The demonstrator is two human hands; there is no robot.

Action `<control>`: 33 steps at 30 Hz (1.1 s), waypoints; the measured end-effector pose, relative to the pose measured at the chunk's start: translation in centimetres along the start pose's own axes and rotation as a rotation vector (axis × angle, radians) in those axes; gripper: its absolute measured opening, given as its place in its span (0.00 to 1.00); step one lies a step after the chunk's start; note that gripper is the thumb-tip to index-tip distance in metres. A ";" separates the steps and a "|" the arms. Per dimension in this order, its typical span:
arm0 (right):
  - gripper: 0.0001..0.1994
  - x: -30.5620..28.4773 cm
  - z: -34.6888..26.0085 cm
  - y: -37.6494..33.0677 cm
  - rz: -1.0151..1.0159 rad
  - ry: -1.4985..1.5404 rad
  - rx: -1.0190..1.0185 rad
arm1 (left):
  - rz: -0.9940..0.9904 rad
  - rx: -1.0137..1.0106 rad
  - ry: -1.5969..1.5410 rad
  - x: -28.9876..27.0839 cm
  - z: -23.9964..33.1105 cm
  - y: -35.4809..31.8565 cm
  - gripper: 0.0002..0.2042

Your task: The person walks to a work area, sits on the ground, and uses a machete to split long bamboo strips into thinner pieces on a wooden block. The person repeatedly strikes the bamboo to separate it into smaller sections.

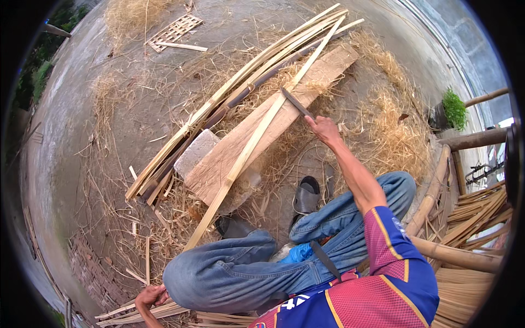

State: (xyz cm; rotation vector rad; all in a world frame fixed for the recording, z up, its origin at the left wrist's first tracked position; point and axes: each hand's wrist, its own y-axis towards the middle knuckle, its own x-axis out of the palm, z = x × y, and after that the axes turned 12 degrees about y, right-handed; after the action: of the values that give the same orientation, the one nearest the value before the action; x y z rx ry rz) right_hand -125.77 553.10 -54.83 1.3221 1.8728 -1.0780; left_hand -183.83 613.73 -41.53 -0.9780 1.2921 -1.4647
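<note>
Concrete yard floor, shavings everywhere. Right hand [324, 130] fingers clamp knife [296, 102] onto bamboo strip [257, 136], long axis running toward left hand [152, 297], fingers gripping strip's near end.

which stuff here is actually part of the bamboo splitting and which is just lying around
In use:
right hand gripping the knife
long bamboo strip under the blade
wooden plank beneath the strip
left hand on the strip bundle

Lying about:
woven mat piece
pile of bamboo slats
potted plant
straw shavings
</note>
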 end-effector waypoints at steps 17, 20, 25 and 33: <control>0.27 1.2 1.8 0.9 -0.061 -0.140 -0.227 | -0.065 -0.155 0.005 -1.2 -5.4 -1.2 0.22; 0.38 -2.8 3.0 2.0 0.280 0.298 0.296 | 0.001 -0.152 0.021 -0.7 -6.8 -1.5 0.23; 0.42 0.3 0.7 -0.2 0.233 0.346 0.121 | 0.198 0.096 0.043 1.7 -0.8 1.4 0.22; 0.32 8.3 -14.5 -16.7 -0.504 0.263 -0.375 | 0.834 0.461 0.299 13.5 25.5 9.0 0.20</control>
State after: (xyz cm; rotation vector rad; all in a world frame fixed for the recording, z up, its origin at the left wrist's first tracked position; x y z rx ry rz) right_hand -144.50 566.64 -49.97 0.8255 2.5428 -0.7419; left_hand -161.73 593.84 -47.18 0.1101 1.2568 -1.1597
